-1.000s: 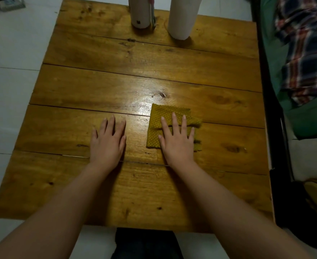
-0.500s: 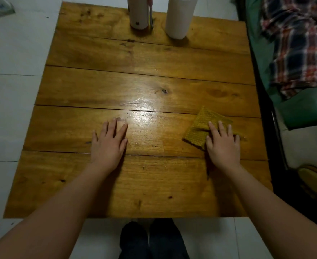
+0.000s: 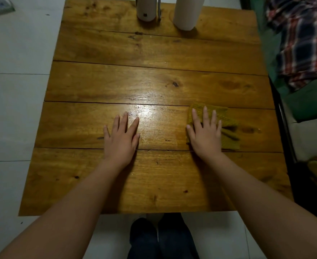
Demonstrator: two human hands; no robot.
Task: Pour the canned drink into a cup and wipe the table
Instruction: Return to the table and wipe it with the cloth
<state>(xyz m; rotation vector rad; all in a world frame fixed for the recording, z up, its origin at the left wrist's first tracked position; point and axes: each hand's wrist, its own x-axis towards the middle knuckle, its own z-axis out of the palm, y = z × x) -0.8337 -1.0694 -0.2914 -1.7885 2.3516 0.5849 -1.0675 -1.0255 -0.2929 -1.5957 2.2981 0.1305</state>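
Swept back from the right edge, the folded mustard-yellow woven cloth (image 3: 227,119) lies at four o'clock on the wooden surface (image 3: 154,53), pinned under the flat right hand (image 3: 205,134); left hand (image 3: 122,139) rests splayed. Its loose folds could bunch and smear.

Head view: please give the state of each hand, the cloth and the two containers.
Left hand: flat on the wooden plank table, fingers straight.
Right hand: flat, pressing the cloth.
Mustard-yellow woven cloth: folded, rumpled, under the right hand.
White cylindrical can: upright, far edge.
White cup: upright, right of the can.
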